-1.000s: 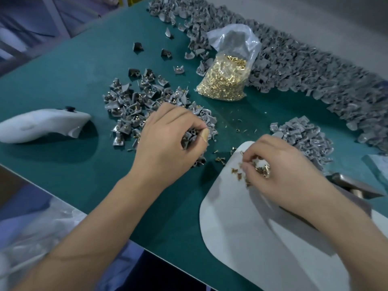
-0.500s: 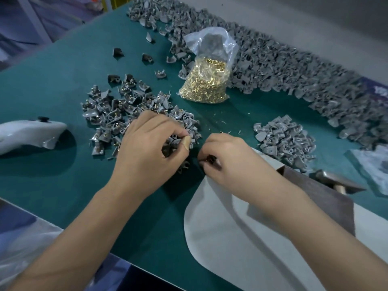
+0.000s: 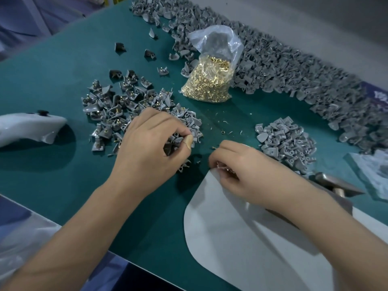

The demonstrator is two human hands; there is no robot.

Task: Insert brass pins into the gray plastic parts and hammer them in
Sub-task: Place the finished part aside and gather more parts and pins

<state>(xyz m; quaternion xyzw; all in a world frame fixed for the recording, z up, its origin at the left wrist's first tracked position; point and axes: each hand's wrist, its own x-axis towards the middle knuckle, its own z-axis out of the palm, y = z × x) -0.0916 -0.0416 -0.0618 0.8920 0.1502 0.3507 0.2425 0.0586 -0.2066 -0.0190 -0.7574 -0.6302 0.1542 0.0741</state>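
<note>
the gray plastic part point(image 3: 177, 140) sits pinched in the left hand point(image 3: 151, 148), held between the bandaged thumb and curled fingers just above the near edge of the pile of pinned parts point(image 3: 128, 108) on the green mat point(image 3: 63, 76). the right hand point(image 3: 241, 171) is curled with its fingertips together at the tip of the pale sheet point(image 3: 241, 238), and a glint of brass shows inside; it looks to be pinching a few brass pins point(image 3: 225, 169), though how many i cannot tell. one loose pin point(image 3: 214, 147) lies on the mat just beyond that hand.

further out, the open bag of brass pins point(image 3: 210, 85) leans against the long heap of unpinned parts point(image 3: 294, 66); a smaller heap of gray parts point(image 3: 285, 141) lies to the right, with the hammer point(image 3: 336, 183) near it, untouched. a white plastic shell point(image 3: 29, 129) rests at the far left.

risks, as i judge them: the pins are tiny and bunched in the fingers, so one could slip out while being lined up with the hole; a pin started crooked would likely bend under the hammer.

against a second ago, the right hand has come off the middle of the sheet to its tip, closer to the left hand, which has kept its hold on the part.
</note>
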